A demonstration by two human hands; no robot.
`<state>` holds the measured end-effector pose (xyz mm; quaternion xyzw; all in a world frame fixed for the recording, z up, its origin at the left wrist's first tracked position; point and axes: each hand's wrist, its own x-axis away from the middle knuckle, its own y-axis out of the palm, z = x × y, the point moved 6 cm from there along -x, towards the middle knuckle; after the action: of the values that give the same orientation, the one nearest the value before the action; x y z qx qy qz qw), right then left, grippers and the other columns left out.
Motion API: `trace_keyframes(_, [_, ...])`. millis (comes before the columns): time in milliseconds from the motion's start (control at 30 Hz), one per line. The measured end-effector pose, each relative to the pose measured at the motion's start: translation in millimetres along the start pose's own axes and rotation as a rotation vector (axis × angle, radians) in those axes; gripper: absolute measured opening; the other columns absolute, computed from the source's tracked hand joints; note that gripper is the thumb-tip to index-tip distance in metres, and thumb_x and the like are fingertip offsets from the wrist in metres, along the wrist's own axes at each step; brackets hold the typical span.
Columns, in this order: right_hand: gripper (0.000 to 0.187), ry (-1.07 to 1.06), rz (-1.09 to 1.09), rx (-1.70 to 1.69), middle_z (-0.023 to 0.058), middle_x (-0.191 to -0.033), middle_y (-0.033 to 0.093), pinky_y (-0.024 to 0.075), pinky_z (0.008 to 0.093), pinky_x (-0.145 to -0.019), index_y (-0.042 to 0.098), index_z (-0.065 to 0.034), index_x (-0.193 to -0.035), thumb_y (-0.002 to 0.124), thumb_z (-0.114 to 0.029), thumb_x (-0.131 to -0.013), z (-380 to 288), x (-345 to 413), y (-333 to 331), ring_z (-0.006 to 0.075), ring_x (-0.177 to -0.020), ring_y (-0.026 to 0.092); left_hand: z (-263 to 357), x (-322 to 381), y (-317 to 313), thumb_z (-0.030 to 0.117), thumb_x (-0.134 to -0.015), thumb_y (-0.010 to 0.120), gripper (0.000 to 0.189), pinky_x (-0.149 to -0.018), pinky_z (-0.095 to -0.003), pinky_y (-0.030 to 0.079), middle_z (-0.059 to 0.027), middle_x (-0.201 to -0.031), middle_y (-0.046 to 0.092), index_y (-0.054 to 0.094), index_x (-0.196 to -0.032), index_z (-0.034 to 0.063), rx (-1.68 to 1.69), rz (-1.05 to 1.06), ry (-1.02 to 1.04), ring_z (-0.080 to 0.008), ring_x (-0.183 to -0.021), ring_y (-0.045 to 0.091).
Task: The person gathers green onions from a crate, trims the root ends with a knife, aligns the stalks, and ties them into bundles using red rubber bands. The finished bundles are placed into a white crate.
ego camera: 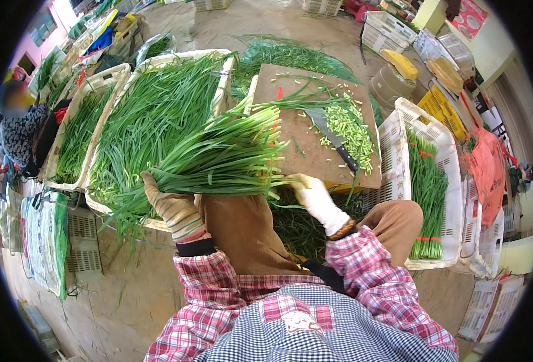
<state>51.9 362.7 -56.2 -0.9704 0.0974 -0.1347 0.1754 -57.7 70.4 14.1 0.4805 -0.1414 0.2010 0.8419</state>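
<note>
My left hand (170,209), in a tan striped glove, grips a thick bunch of green garlic chives (221,156) by its leafy side. The pale cut ends point right, over the near-left edge of a wooden cutting board (289,131). At the lower stalks of that bunch, my right hand (314,197), in a white glove, pinches a few stalk ends; its fingertips are slightly blurred. A kitchen knife with a black handle (347,158) lies on the board among short cut stem pieces (350,129). Some loose long stalks rest across the board's far side.
Left of the board stands a white crate (223,86) heaped with loose chives. On the right, another white crate (450,181) holds chives tied with red bands (429,194). Trimmings lie beyond the board on green sheeting (343,68). A person (19,131) sits at far left.
</note>
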Motion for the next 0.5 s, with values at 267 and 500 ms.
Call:
trace_keyframes(267, [0.031,-0.348,0.263,1.044,0.0071,-0.090,0.066,0.0469,0.0371,-0.073,0.067,-0.0129,-0.107,0.071,-0.030,-0.081,1.9,54.7,-51.9,0.0241,-0.086,0.064,-2.4,-30.3,-24.0,0.058,-0.096,0.049,0.054,-0.096,-0.0431,0.050,-0.0092,-0.128,0.063,0.062,-0.120,0.0105,-0.186,-0.131,0.102,-0.0250,-0.113,0.059])
trace_keyframes(500, [0.045,-0.776,0.391,0.667,-0.0026,-0.066,0.056,0.0428,0.0333,-0.063,0.068,-0.0140,-0.110,0.083,-0.031,-0.071,-141.3,54.8,38.4,0.0176,-0.061,0.056,-6.2,3.2,1.7,0.057,-0.095,0.053,0.053,-0.094,-0.0447,0.051,-0.0105,-0.121,0.065,0.064,-0.112,0.0081,-0.059,-0.171,-0.007,-0.0273,-0.107,0.060])
